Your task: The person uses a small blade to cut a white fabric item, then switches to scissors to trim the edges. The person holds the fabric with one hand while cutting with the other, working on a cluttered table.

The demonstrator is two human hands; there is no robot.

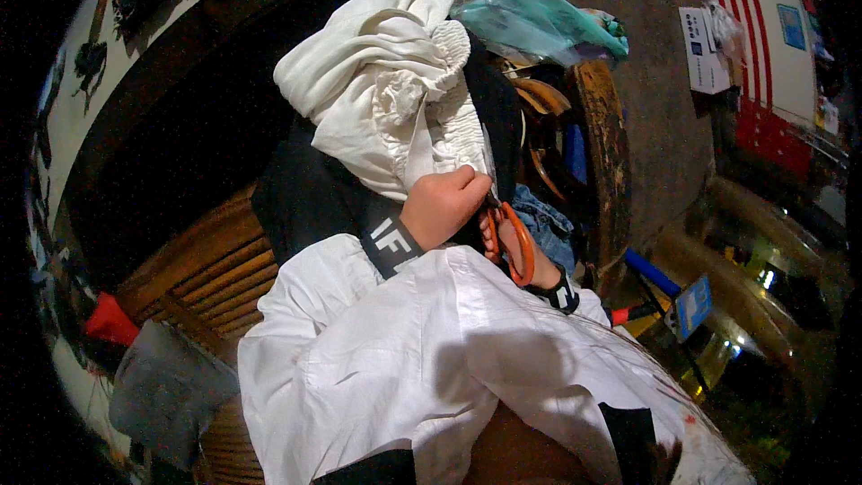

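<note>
A white cloth garment (pixel 355 45) with a gathered elastic band (pixel 456 130) lies bunched before me, over dark cloth (pixel 310 171). My left hand (pixel 444 208) is closed, pinching the lower edge of that band. Close beside it on the right, my right hand (pixel 516 250) grips a pair of scissors (pixel 522 247) by their orange handles. The scissor blades point up toward the garment's edge and are mostly hidden behind my left fingers, so I cannot tell whether they touch the cloth.
A clear and green plastic bag (pixel 530 18) lies beyond the garment. To the right are folded blue denim (pixel 543 216) and a worn wooden edge (pixel 600 117). A slatted wooden seat (pixel 220 260) and grey cloth (pixel 166 386) are at left. A white box (pixel 705 49) stands far right.
</note>
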